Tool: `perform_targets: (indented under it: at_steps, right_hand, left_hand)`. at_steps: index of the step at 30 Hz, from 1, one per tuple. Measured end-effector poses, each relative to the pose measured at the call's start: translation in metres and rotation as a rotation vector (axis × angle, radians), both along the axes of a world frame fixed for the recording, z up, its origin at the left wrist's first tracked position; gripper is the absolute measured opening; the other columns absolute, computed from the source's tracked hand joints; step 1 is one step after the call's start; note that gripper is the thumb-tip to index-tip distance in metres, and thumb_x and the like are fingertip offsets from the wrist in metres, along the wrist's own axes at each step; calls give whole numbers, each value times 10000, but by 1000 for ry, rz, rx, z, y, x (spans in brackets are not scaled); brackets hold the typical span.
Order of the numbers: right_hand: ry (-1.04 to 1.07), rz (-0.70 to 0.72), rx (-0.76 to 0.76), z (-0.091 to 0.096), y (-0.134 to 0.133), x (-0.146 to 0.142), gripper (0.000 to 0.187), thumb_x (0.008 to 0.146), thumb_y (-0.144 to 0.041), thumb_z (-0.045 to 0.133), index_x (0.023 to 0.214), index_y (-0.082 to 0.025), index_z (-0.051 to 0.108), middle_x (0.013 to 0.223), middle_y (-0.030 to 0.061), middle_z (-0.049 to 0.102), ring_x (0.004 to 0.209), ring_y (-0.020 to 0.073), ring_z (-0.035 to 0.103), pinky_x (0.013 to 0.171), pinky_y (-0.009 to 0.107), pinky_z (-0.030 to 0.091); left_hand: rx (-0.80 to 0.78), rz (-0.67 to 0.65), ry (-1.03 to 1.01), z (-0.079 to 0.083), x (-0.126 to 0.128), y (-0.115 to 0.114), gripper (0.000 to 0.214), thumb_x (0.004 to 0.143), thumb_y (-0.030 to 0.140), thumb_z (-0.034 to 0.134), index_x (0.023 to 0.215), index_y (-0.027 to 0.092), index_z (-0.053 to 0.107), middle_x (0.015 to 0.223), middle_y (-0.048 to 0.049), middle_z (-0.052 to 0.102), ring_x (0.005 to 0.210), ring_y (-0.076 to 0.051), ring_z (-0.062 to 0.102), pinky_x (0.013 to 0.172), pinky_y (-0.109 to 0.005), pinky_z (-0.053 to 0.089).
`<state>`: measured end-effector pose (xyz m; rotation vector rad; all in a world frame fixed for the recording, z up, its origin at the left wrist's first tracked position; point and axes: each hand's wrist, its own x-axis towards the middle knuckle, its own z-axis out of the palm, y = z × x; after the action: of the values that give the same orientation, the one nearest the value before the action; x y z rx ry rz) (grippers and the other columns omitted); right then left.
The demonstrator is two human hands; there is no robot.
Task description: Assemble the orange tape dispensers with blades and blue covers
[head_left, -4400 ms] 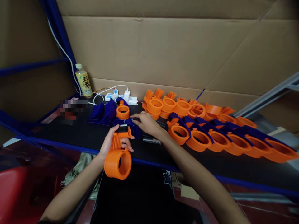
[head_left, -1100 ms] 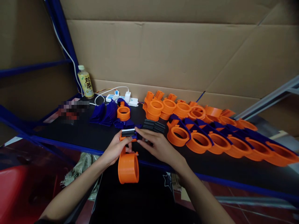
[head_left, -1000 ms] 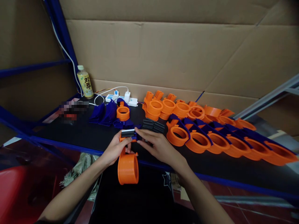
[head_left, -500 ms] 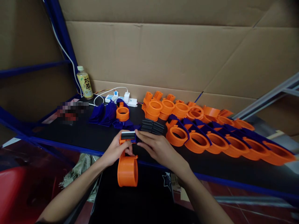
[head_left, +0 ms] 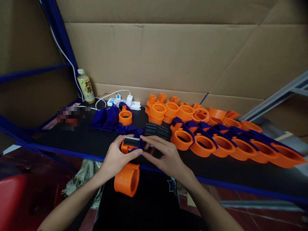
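My left hand (head_left: 113,159) is closed around an orange tape dispenser (head_left: 125,181) over the shelf's front edge. Its round hub hangs below the hand, tilted with the opening to the right. At its head, a white toothed blade (head_left: 132,138) runs above a black roller (head_left: 131,142). From the right side, my right hand (head_left: 167,152) pinches the dispenser's blue side piece (head_left: 141,144) with thumb and fingertips. Fingers cover part of the head. Just behind the hands lie black strips (head_left: 156,130) and loose blue pieces (head_left: 127,129).
Rows of orange dispensers (head_left: 203,146) with blue sides fill the right of the black shelf (head_left: 79,142). Stacked blue plates (head_left: 106,118), one orange dispenser (head_left: 125,117), a power strip (head_left: 134,105) and a drink bottle (head_left: 86,86) stand at left. Cardboard (head_left: 154,57) walls the back.
The dispenser has turned in my hands, its hub swinging slightly left and opening more toward view. My left thumb has moved right across the head; my right fingers have shifted on the blue side.
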<state>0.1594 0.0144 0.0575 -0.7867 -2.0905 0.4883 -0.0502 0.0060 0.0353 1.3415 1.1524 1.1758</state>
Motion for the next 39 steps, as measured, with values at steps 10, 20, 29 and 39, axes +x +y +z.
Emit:
perform_targets:
  at_steps: [10, 20, 29, 39]
  right_hand:
    - [-27, -38, 87, 8, -18, -17, 457, 873, -300, 721, 1318, -261, 627, 1154, 74, 695, 909, 157, 678, 702, 245, 590]
    - [-136, -117, -56, 35, 90, -65, 265, 967, -320, 561, 1179, -218, 683, 957, 30, 745, 767, 140, 657, 714, 268, 497]
    - [-405, -319, -90, 31, 157, -151, 423, 895, -415, 638, 1206, -143, 546, 1047, 169, 696, 950, 302, 667, 825, 442, 513]
    - [-419, -298, -14, 25, 165, -158, 380, 874, -201, 567, 1233, -89, 515, 1030, 174, 694, 929, 293, 668, 834, 425, 508]
  left_hand:
    - [-73, -107, -244, 3, -5, -6, 591, 749, 357, 818, 1272, 154, 632, 1159, -122, 732, 1116, -286, 669, 988, -379, 504]
    - [-97, -132, -339, 0, -4, -2, 649, 750, 347, 819, 1308, 164, 541, 1014, -131, 746, 869, -293, 748, 755, -396, 596]
    - [-142, -155, -405, -8, -3, 7, 676, 737, 353, 826, 1308, 150, 526, 911, -107, 739, 768, -262, 748, 732, -394, 596]
    - [-183, -159, -491, -16, -2, 14, 728, 735, 361, 830, 1354, 160, 505, 960, -126, 760, 774, -263, 760, 774, -397, 589]
